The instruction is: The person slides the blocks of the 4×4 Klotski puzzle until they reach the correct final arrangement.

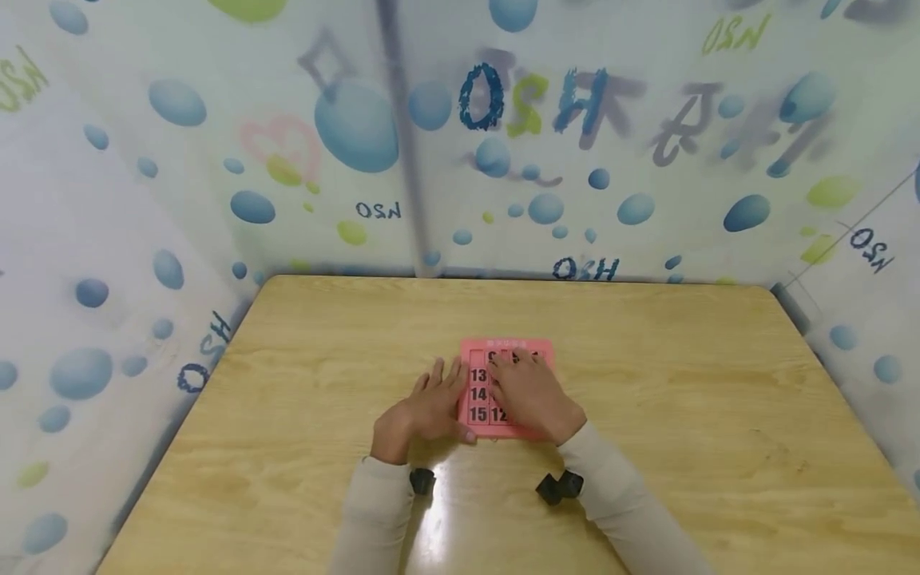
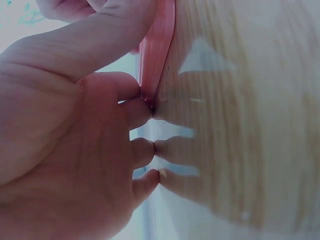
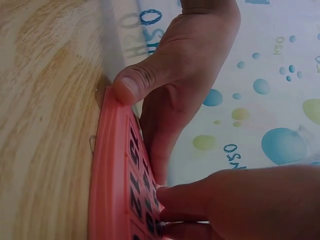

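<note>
A pink sliding number puzzle (image 1: 496,432) with black-numbered tiles lies flat on the wooden table. My left hand (image 1: 430,409) steadies it, fingers along the left side and thumb at the near left corner. In the left wrist view, that hand's fingertips (image 2: 145,152) touch the tabletop beside the pink frame (image 2: 159,47). Over the puzzle's right half, my right hand (image 1: 533,391) rests its fingertips on the tiles. The right wrist view shows those fingers (image 3: 182,197) touching the tile face, and the left thumb (image 3: 129,87) against the corner. The right hand hides several tiles.
The pale wooden table (image 1: 683,375) extends to both sides of the puzzle. White walls (image 1: 287,160) with blue and green spots and lettering stand behind it and at its sides. Black devices (image 1: 561,485) sit at the wrists.
</note>
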The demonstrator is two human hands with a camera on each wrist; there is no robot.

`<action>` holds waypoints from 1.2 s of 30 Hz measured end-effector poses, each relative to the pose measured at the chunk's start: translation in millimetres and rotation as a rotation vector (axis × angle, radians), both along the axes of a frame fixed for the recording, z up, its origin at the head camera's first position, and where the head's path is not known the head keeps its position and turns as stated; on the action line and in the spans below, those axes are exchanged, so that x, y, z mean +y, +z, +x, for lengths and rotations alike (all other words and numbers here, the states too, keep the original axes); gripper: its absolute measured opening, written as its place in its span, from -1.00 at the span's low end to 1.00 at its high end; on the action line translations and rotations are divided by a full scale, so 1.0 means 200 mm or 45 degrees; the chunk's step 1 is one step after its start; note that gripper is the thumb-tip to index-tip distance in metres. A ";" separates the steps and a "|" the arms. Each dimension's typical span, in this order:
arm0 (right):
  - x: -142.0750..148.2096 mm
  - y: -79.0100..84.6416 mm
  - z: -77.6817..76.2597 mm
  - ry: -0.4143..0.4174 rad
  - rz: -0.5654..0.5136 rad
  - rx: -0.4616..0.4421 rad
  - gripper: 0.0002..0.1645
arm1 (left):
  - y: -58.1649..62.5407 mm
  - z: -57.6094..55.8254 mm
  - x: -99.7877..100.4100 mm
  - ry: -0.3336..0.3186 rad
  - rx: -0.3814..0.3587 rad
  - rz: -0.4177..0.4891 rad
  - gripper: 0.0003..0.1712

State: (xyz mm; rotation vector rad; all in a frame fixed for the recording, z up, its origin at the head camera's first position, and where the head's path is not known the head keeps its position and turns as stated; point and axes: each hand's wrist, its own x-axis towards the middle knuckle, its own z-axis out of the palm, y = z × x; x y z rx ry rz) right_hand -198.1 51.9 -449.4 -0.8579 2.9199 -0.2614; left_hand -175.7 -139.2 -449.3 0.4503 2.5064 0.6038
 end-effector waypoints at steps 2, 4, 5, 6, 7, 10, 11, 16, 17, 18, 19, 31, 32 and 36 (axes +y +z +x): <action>0.00 0.00 -0.01 0.000 -0.019 -0.012 -0.49 | 0.01 -0.01 0.01 0.000 0.007 -0.004 0.30; -0.01 0.01 -0.01 0.012 -0.027 -0.047 -0.45 | 0.01 -0.01 0.01 0.002 0.005 -0.008 0.32; -0.01 0.01 0.00 0.021 -0.035 -0.065 -0.44 | 0.00 -0.01 0.01 0.003 0.001 -0.010 0.32; -0.02 0.00 0.00 0.030 -0.048 -0.090 -0.43 | 0.00 -0.01 0.00 0.002 -0.003 -0.015 0.33; -0.02 0.00 0.01 0.038 -0.059 -0.118 -0.41 | 0.00 -0.01 0.00 0.001 -0.004 -0.018 0.33; -0.03 -0.02 0.02 0.049 -0.082 -0.176 -0.39 | -0.01 0.00 0.00 -0.002 -0.009 -0.025 0.34; -0.03 -0.02 0.03 0.052 -0.088 -0.181 -0.38 | 0.00 0.01 -0.01 -0.001 -0.008 -0.024 0.34; -0.03 -0.03 0.02 0.060 -0.111 -0.200 -0.36 | 0.00 0.01 -0.01 0.004 -0.021 -0.022 0.35; -0.02 -0.03 0.02 0.065 -0.116 -0.201 -0.36 | 0.00 0.00 -0.01 0.000 -0.021 -0.021 0.35; -0.02 -0.03 0.01 0.068 -0.127 -0.203 -0.37 | 0.00 0.00 -0.01 -0.005 -0.018 -0.019 0.35; -0.01 -0.02 0.01 0.070 -0.135 -0.201 -0.37 | 0.00 0.00 -0.01 -0.009 -0.015 -0.019 0.34; 0.11 0.04 -0.01 0.016 -0.066 -0.190 -0.33 | 0.00 -0.02 0.00 -0.008 -0.017 0.010 0.35; 0.13 0.04 -0.01 0.013 -0.056 -0.187 -0.33 | 0.00 -0.02 0.00 -0.005 -0.016 0.013 0.35; 0.18 0.06 -0.02 0.011 -0.030 -0.169 -0.36 | 0.00 -0.01 -0.01 0.011 -0.013 0.018 0.34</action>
